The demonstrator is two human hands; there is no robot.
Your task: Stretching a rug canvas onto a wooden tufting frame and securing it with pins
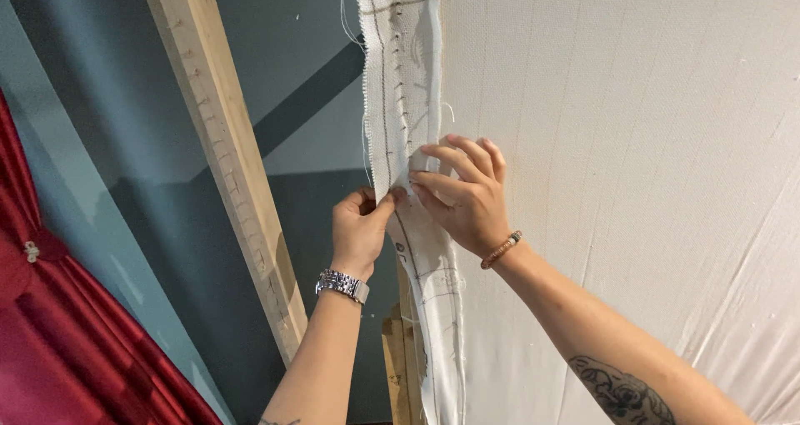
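Left hand: I see my left hand [360,227], a metal watch [342,285] on its wrist, pinching the selvedge strip shut between thumb and fingers.
Right hand: my right hand [463,193], at 3 o'clock of the left, presses on the fabric with curled fingers, nothing enclosed.
Fabric: the coarse off-white woven cloth [633,183] hangs taut; its stitched edge strip [398,75] runs toward 12 o'clock.
Surroundings: pale wooden beam [229,158] at 10 o'clock; red satin drape [58,342] at 8 o'clock.

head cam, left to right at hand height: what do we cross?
red curtain → slanted wooden beam → left hand pinching the folded cloth edge → right hand pressing the cloth → stretched white cloth
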